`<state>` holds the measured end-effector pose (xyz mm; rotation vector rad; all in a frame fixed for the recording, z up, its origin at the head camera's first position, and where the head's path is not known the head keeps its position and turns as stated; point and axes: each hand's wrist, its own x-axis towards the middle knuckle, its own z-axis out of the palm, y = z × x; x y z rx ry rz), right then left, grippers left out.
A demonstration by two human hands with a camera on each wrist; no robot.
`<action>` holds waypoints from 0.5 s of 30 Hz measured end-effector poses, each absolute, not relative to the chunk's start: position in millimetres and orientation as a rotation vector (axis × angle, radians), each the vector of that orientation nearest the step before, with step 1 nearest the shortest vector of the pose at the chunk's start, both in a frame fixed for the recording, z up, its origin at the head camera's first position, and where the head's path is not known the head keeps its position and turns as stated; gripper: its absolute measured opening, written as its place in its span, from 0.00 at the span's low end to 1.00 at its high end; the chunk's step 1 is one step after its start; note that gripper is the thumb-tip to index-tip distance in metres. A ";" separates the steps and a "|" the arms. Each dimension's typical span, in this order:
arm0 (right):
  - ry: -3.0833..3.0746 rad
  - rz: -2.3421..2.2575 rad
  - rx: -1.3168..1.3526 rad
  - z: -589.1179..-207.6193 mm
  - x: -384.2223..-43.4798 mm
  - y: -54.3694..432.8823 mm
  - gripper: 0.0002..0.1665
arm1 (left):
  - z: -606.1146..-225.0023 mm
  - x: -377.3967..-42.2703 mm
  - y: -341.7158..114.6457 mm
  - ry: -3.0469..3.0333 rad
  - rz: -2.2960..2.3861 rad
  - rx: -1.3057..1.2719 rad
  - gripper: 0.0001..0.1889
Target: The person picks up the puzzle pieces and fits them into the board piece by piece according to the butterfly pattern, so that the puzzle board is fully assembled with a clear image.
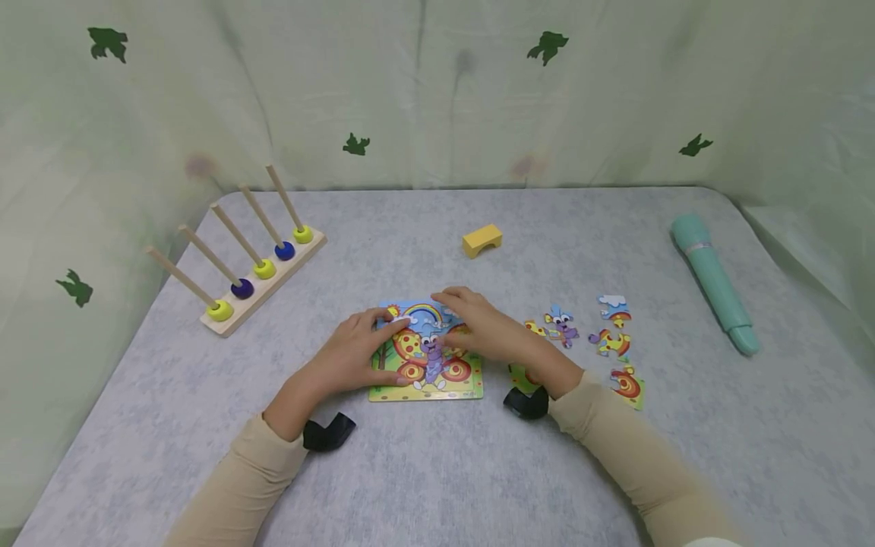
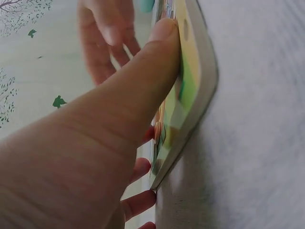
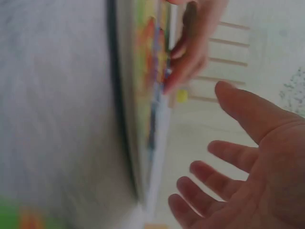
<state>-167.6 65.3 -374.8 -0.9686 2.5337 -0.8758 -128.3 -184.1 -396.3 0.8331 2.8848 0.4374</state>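
A jigsaw puzzle board [image 1: 447, 386] with a purple butterfly, a rainbow and green ground lies flat on the table. My left hand [image 1: 350, 351] rests at its left side, thumb on the picture near the front and forefinger over the upper left. The left wrist view shows the thumb [image 2: 159, 52] laid on the board and other fingertips at its edge. Over the board's upper right hovers my right hand [image 1: 484, 327]. Its fingers are spread and relaxed, holding nothing, and the right wrist view shows this hand [image 3: 248, 167] apart from the board.
Loose puzzle pieces [image 1: 614, 344] lie right of the board, some partly behind my right forearm. A yellow arch block [image 1: 482, 240] stands beyond it. At back left is a wooden peg rack [image 1: 266, 287] with yellow and blue beads; at far right, a teal microphone-shaped object [image 1: 715, 285].
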 end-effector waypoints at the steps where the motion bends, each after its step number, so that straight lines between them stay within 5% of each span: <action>1: 2.530 -0.908 -0.972 -371.1 -166.5 70.6 0.39 | -396.8 -128.3 -184.1 2.885 0.439 0.828 0.46; 15: 2.931 -1.180 -0.897 -338.4 -142.7 192.7 0.47 | -395.4 -126.5 -183.0 2.885 0.449 0.795 0.46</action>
